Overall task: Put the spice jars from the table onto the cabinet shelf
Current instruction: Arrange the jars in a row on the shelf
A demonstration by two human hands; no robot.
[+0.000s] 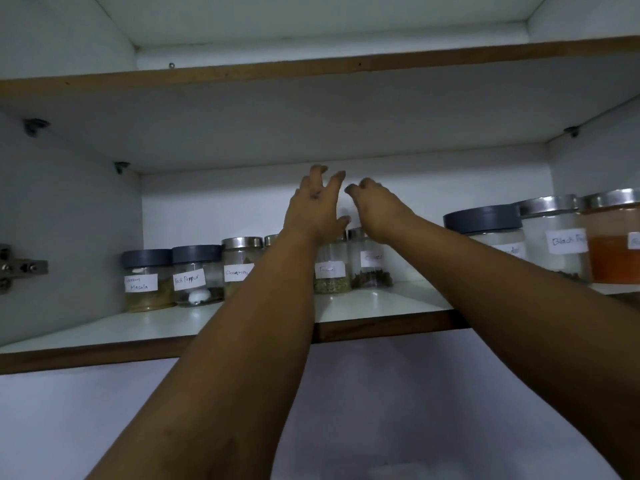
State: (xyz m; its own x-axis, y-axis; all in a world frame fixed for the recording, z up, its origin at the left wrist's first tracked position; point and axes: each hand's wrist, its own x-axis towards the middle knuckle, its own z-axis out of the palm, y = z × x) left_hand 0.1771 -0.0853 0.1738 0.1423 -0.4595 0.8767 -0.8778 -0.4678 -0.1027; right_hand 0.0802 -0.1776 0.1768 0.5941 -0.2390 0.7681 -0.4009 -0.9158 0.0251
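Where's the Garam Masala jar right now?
In the head view, the Garam Masala jar stands at the far left end of the row on the cabinet shelf, beside the Black Pepper jar, well left of both hands.

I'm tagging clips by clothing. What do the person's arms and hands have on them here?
Nothing shows: both forearms are bare with no sleeves in view. The left hand and right hand show no gloves, and no watch, bracelet or ring can be made out.
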